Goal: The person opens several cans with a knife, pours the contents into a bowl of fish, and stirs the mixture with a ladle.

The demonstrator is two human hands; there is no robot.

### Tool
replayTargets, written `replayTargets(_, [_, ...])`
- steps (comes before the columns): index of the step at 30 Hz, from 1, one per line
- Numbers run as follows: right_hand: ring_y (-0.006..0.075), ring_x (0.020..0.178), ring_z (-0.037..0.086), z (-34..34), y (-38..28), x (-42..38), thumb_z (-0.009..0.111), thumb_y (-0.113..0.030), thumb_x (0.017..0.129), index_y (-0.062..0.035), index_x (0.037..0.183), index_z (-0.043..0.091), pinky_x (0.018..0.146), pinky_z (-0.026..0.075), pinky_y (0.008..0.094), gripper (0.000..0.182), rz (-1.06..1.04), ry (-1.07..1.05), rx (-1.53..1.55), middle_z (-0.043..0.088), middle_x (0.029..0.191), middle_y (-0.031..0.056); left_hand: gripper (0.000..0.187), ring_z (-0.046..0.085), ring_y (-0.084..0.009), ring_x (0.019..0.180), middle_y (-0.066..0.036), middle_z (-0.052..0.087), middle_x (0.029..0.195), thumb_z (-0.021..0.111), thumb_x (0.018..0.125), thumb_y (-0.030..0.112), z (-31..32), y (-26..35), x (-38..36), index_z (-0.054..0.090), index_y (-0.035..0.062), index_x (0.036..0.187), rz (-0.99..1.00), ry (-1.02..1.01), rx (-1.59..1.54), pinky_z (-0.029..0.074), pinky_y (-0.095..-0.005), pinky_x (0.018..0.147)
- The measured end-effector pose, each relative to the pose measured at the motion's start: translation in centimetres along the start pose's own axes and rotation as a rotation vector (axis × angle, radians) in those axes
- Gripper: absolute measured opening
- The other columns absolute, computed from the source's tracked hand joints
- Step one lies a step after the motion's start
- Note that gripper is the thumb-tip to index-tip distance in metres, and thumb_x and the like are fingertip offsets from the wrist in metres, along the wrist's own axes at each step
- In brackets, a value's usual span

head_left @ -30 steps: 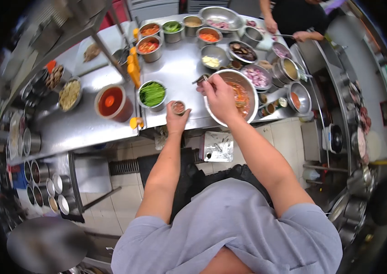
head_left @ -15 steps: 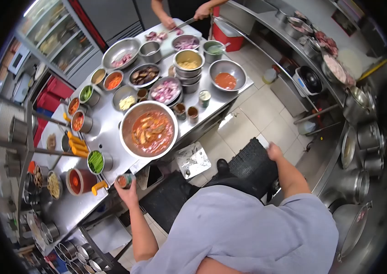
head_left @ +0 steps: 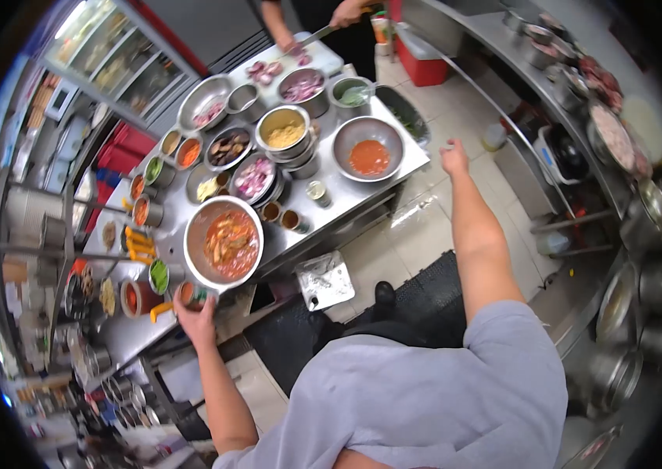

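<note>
My left hand (head_left: 199, 320) is closed around a small spice jar (head_left: 188, 293) with reddish-brown contents at its top and a greenish side, near the table's front edge. Just beyond it stands a large steel bowl (head_left: 192, 262) of red sauce with chunky pieces. My right hand (head_left: 453, 159) reaches out over the floor, right of the table, its fingers apart and nothing visible in them. Closest to it on the table is a wide steel bowl (head_left: 346, 159) with orange-red sauce. Two small brown-filled jars (head_left: 290, 220) and a pale-topped jar (head_left: 317, 192) stand along the edge.
Across the table, another person's hands (head_left: 344, 14) hold a knife (head_left: 317, 36) over a white cutting board (head_left: 329, 62) with red onions. Steel bowls of chopped vegetables crowd the table (head_left: 331, 211). A dark bin (head_left: 403, 113) stands beyond its right corner. Metal shelving (head_left: 538, 156) runs along the right.
My right hand has swung forward and up toward the table's right corner; the white piece beside it earlier no longer shows. My left hand, with the jar, has shifted left and slightly forward.
</note>
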State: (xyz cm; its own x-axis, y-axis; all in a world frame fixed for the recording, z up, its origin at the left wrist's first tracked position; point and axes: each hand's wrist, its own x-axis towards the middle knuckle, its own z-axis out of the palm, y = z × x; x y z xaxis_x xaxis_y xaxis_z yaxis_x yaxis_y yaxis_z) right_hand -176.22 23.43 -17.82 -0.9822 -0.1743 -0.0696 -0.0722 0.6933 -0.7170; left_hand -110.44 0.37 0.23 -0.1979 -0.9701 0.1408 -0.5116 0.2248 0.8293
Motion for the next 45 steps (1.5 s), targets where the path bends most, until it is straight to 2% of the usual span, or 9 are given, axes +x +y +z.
replayTargets(4, [0.0377, 0.113, 0.061, 4.3, 6.2, -2.3, 0.064, -0.023, 0.086, -0.0021, 0.127, 0.057, 0.097, 0.048, 0.0427, 0.046, -0.441, -0.264, 0.019, 0.065, 0.12, 0.0214, 0.07, 0.065, -0.024, 0.103, -0.015, 0.063, 0.117, 0.082, 0.074, 0.022, 2.4, 1.0, 1.9, 0.048, -0.0015, 0.13, 0.014, -0.048, 0.0, 0.051, -0.035, 0.088])
replayTargets(9, [0.0287, 0.083, 0.068, 6.5, 18.4, -11.1, 0.067, -0.017, 0.084, -0.0067, 0.117, 0.06, 0.077, 0.054, 0.0403, 0.035, -0.279, -0.77, -0.294, 0.069, 0.087, 0.0171, 0.061, 0.062, -0.0361, 0.109, -0.016, 0.063, 0.12, 0.08, 0.071, 0.027, 4.1, 4.5, 6.1, 0.061, 0.0115, 0.126, 0.004, -0.16, 0.644, 0.05, -0.0445, 0.093])
replayTargets(14, [0.0278, 0.084, 0.068, 2.1, 20.5, -19.2, 0.069, -0.014, 0.083, -0.0028, 0.106, 0.063, 0.077, 0.054, 0.0372, 0.026, -0.269, -1.035, -0.403, 0.07, 0.089, 0.0165, 0.05, 0.057, -0.0324, 0.118, -0.011, 0.062, 0.121, 0.074, 0.077, 0.026, 6.2, 6.5, 10.9, 0.065, 0.0237, 0.126, -0.004, -0.295, 1.08, 0.042, -0.0552, 0.1])
replayTargets(18, [0.0244, 0.074, 0.066, 1.5, 23.5, -19.6, 0.068, -0.01, 0.084, -0.0021, 0.105, 0.061, 0.068, 0.053, 0.0363, 0.024, -0.295, -1.0, -0.307, 0.068, 0.084, 0.0136, 0.047, 0.052, -0.0297, 0.123, -0.005, 0.06, 0.125, 0.065, 0.084, 0.016, 7.0, 7.1, 13.5, 0.064, 0.0319, 0.129, 0.117, -0.368, 1.352, 0.041, -0.0578, 0.099])
replayTargets(20, [0.0251, 0.085, 0.067, 2.2, 26.6, -18.5, 0.071, -0.012, 0.082, 0.0001, 0.104, 0.064, 0.079, 0.053, 0.0366, 0.026, -0.011, -0.932, -0.119, 0.069, 0.089, 0.0138, 0.047, 0.053, -0.0293, 0.122, -0.006, 0.06, 0.124, 0.065, 0.084, 0.016, 6.8, 7.7, 14.5, 0.063, 0.0302, 0.129, 0.143, -0.363, 1.398, 0.041, -0.0593, 0.098])
replayTargets(27, [0.0249, 0.085, 0.066, 2.1, 30.0, -17.9, 0.071, -0.011, 0.082, -0.0002, 0.103, 0.064, 0.079, 0.052, 0.0363, 0.025, -0.004, -0.853, -0.166, 0.069, 0.09, 0.0138, 0.038, 0.055, -0.0302, 0.119, -0.006, 0.062, 0.122, 0.068, 0.083, 0.02, 5.1, 10.7, 15.9, 0.063, 0.0218, 0.121, 0.21, -0.36, 1.397, 0.041, -0.062, 0.094])
replayTargets(29, [0.0156, 0.057, 0.055, 2.4, 30.2, -18.6, 0.064, -0.005, 0.088, -0.0045, 0.101, 0.058, 0.045, 0.044, 0.0339, 0.014, -0.054, -0.845, -0.185, 0.058, 0.071, 0.0049, 0.044, 0.054, -0.0312, 0.121, -0.006, 0.059, 0.125, 0.076, 0.077, 0.025, 4.6, 11.1, 16.0, 0.063, 0.0213, 0.12, 0.234, -0.344, 1.397, 0.041, -0.0621, 0.093])
replayTargets(38, [0.0161, 0.054, 0.056, 4.2, 25.3, -22.4, 0.064, -0.008, 0.09, -0.0072, 0.098, 0.06, 0.042, 0.042, 0.0326, 0.009, 0.125, -0.936, -0.114, 0.059, 0.074, 0.0046, 0.065, 0.056, -0.0363, 0.117, -0.017, 0.055, 0.124, 0.077, 0.073, 0.025, 3.6, 7.2, 12.6, 0.051, 0.0152, 0.132, 0.071, -0.191, 0.821, 0.047, -0.0487, 0.096])
replayTargets(45, [0.0137, 0.055, 0.055, 5.2, 19.2, -25.2, 0.06, -0.007, 0.09, -0.0086, 0.097, 0.059, 0.043, 0.041, 0.0291, 0.008, 0.099, -1.025, -0.163, 0.06, 0.075, 0.0043, 0.064, 0.063, -0.0363, 0.104, -0.017, 0.062, 0.114, 0.083, 0.071, 0.026, 3.3, -0.4, 10.4, 0.056, 0.0077, 0.126, 0.271, -0.005, 0.374, 0.052, -0.044, 0.087])
